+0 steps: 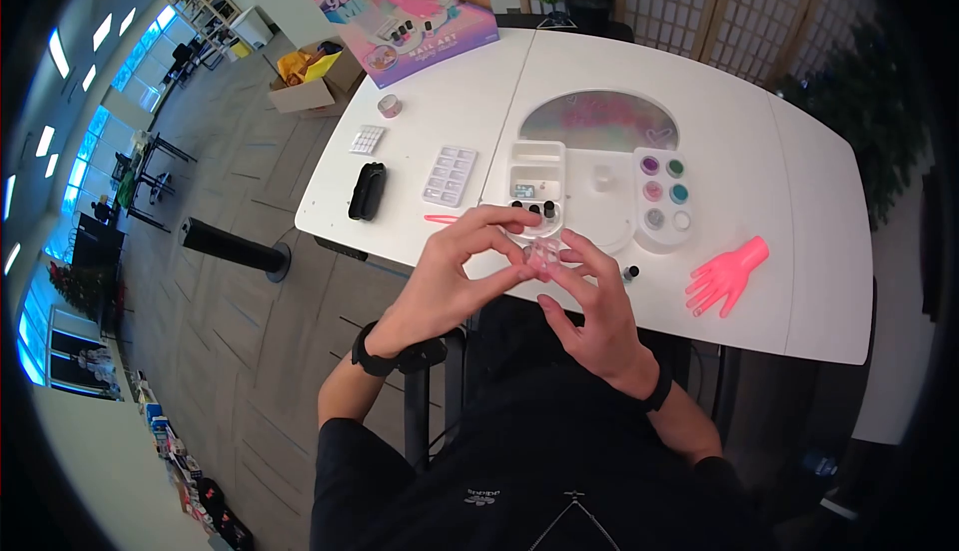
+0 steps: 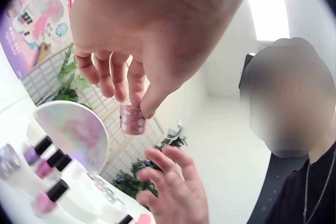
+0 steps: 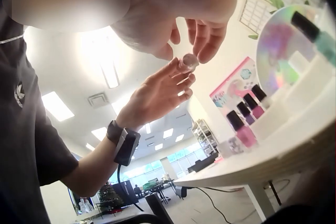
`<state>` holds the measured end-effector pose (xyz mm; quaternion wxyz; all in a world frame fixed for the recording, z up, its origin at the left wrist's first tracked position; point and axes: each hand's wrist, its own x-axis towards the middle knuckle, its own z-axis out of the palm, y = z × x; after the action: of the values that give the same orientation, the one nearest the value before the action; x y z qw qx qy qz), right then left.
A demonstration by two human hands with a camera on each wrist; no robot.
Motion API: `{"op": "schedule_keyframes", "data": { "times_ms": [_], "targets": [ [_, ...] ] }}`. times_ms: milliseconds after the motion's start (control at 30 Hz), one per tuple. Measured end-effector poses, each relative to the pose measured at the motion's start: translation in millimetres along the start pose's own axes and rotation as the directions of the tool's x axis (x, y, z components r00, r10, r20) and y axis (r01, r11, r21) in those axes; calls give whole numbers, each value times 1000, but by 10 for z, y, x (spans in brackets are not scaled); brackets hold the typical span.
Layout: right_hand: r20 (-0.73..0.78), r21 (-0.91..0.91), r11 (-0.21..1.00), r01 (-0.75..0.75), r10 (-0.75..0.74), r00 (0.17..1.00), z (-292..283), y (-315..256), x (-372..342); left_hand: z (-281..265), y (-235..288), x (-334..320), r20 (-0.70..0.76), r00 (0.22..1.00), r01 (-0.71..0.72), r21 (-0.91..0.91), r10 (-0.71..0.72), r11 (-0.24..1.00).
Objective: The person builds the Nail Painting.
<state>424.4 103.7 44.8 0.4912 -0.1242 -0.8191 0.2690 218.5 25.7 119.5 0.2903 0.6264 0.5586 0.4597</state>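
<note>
My left hand pinches a small clear-pink cylinder between thumb and forefinger above the table's front edge. White shapes, one of them a star, mark the cylinder in the left wrist view, where it hangs below the fingertips of the left hand. Close on the other side is my right hand, its fingers spread and loosely bent. In the left wrist view a gap shows between the right hand and the cylinder. The right wrist view shows the cylinder's round end.
A white nail-art station with a mirror, dark-capped bottles and a pot tray stands beyond the hands. A pink model hand lies right. Leftward are a white compartment tray, a black case and a printed box.
</note>
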Motion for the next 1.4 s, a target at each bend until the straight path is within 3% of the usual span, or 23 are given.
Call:
{"op": "schedule_keyframes", "data": {
  "times_ms": [167,367,467,567,667,833,967,1133,1400],
  "targets": [
    [-10,-83,994,71,-72,997,-58,-42,45,141,6,-38,10,999,-47,-76,48,996],
    [40,173,963,-208,204,978,-97,-47,-56,210,-33,-37,64,998,12,-221,3,975],
    [175,392,813,-431,394,902,-146,-61,-62,208,-59,-31,85,996,18,-249,3,968],
    [355,686,409,-602,533,768,-195,-107,6,166,-68,-37,130,991,48,-254,-15,966],
    [484,676,256,-691,553,678,-264,-69,53,120,-67,-48,177,984,56,-180,-24,982],
    [548,677,147,-721,553,627,-298,27,8,106,-44,-37,216,976,-14,-77,31,997],
    [566,690,96,-718,546,617,-295,49,-8,140,-49,-38,215,974,-75,-21,78,997],
    [563,648,186,-738,536,629,-290,61,-3,178,-155,-18,217,961,-204,127,173,971],
    [574,610,240,-755,523,630,-264,59,-24,243,-175,-15,116,969,-239,197,219,951]
  ]
}}
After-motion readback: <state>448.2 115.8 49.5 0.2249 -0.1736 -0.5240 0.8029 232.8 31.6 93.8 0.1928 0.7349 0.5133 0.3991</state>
